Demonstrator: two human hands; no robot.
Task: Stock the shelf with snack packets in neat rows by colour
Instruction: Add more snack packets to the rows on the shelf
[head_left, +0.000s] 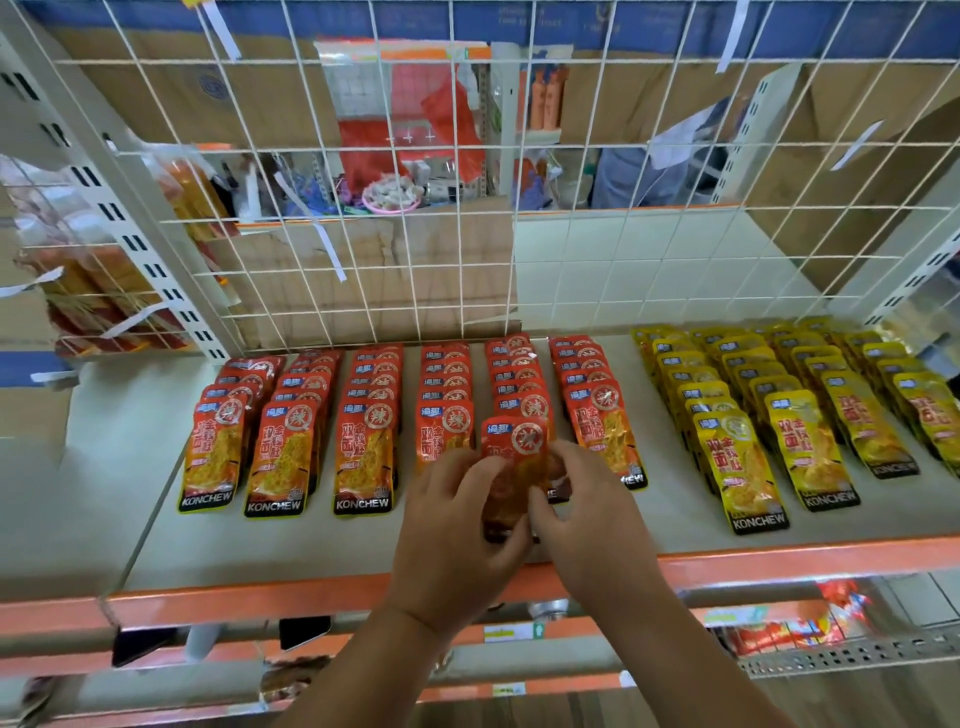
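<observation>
Head view, single entry. A glossy red foil snack packet (511, 467) was held between both hands over the front of the pale grey shelf board with orange front lip (322, 540). The left hand (457, 525) was closed on the packet's left edge and lower end; the right hand (587, 499) was pinched on its right edge. The packet's long axis was seen to run front to back, printed top pointing away from the person, in line with the fifth of the six overlapped rows of red packets (363, 415). That row's front packet lay just beyond and partly beneath the held one, so the placing move was judged to be short, forward and down. Both hands were about equally near. The rows of yellow foil packets (779, 405) were recorded well apart to the right, across a bare strip of shelf.
</observation>
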